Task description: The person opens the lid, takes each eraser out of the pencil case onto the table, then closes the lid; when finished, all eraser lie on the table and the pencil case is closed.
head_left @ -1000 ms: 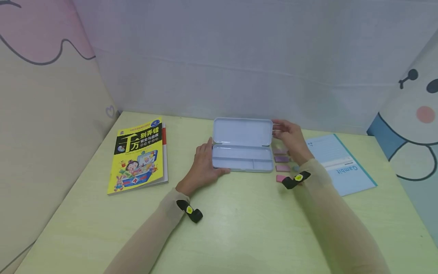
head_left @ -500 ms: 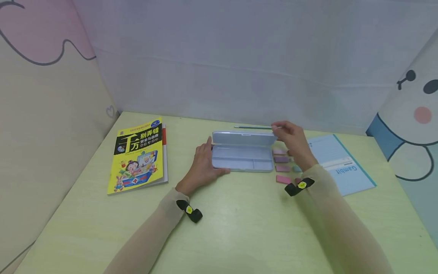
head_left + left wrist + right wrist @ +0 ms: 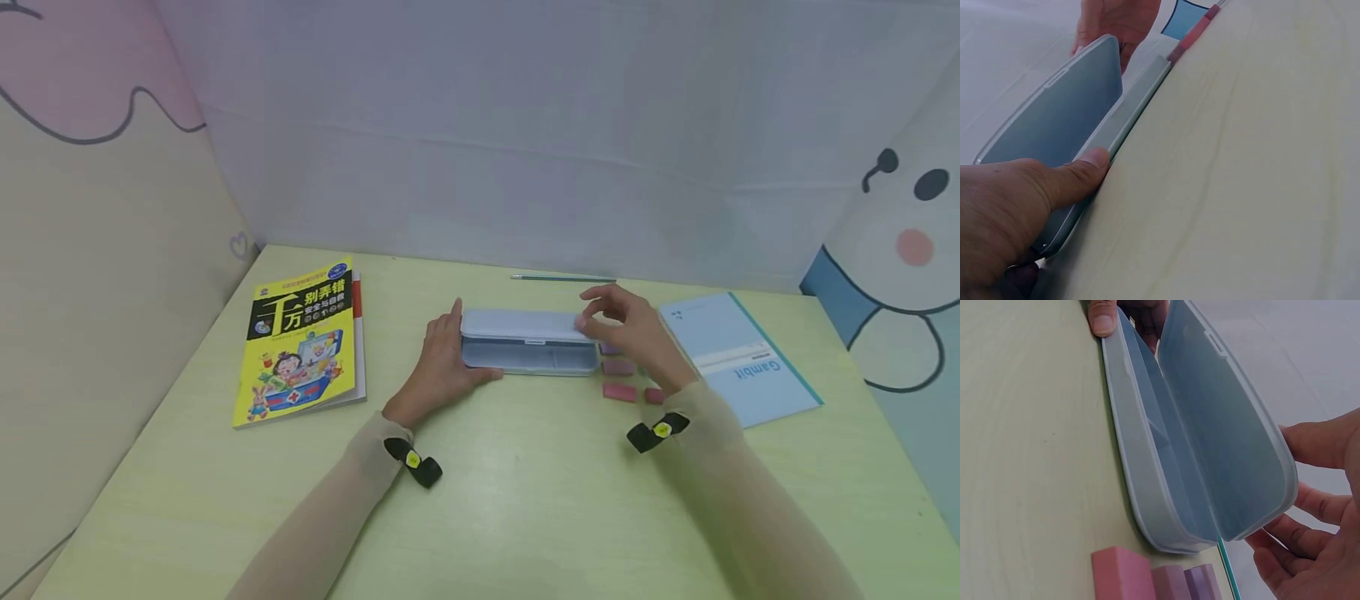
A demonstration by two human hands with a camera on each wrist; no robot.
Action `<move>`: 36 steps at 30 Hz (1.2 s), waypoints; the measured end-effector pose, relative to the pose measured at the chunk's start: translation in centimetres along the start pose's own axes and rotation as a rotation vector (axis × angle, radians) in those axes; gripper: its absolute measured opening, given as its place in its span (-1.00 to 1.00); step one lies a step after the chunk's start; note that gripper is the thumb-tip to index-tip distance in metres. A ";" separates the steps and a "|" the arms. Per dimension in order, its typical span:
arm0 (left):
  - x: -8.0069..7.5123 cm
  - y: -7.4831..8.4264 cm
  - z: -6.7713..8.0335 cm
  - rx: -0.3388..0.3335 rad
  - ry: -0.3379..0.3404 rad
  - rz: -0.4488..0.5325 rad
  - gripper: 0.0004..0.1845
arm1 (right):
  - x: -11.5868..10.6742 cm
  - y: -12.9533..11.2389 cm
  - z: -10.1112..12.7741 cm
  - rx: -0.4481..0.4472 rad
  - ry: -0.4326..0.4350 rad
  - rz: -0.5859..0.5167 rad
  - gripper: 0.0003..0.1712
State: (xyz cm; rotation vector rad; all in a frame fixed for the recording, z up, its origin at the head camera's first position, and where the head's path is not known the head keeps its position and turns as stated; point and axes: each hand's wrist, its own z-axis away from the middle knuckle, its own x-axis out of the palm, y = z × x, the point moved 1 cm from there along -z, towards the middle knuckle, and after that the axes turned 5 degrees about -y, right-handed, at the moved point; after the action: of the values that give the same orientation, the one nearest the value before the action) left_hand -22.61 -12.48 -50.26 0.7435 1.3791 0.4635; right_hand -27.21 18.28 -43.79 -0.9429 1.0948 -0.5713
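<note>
A pale blue pencil case (image 3: 510, 357) sits on the table with its lid (image 3: 528, 322) partly lowered over the divided tray. My left hand (image 3: 438, 358) grips the case's left end, its thumb (image 3: 1085, 172) along the front edge. At the lid's right corner, my right hand (image 3: 633, 329) holds the edge, thumb (image 3: 1319, 442) on the lid's outer side and the other fingers curled by the end. Just right of the case lie several blocks that look like erasers, among them a pink eraser (image 3: 619, 392) and a mauve eraser (image 3: 618, 367); my right hand partly hides this group.
Behind the case a thin green pencil (image 3: 562, 278) lies crosswise. A yellow book (image 3: 315, 337) rests on another book at the left. To the right is a light blue notebook (image 3: 742, 358), partly behind the right wrist. A pale curtain (image 3: 525, 142) hangs at the table's back edge.
The lid has swung from fully open down toward the front, guided by my right hand, which moved slightly nearer. The pencil behind came into view. My left hand stayed in place.
</note>
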 end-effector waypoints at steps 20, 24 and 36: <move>0.0 0.1 0.1 0.027 0.029 -0.012 0.44 | 2.1 2.1 0.2 -0.056 -0.048 0.195 -0.33; 0.0 0.0 0.0 0.031 0.020 -0.009 0.43 | 2.2 2.0 0.2 -0.044 -0.051 0.210 -0.33; -0.1 -0.2 0.0 0.025 -0.004 -0.001 0.10 | 2.4 2.4 0.2 -0.038 -0.046 0.222 -0.33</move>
State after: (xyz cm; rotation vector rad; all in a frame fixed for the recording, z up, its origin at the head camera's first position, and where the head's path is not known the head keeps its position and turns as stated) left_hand -22.62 -12.72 -50.36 0.7638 1.3843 0.4441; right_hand -26.26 17.64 -46.96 -0.8504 1.1542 -0.3464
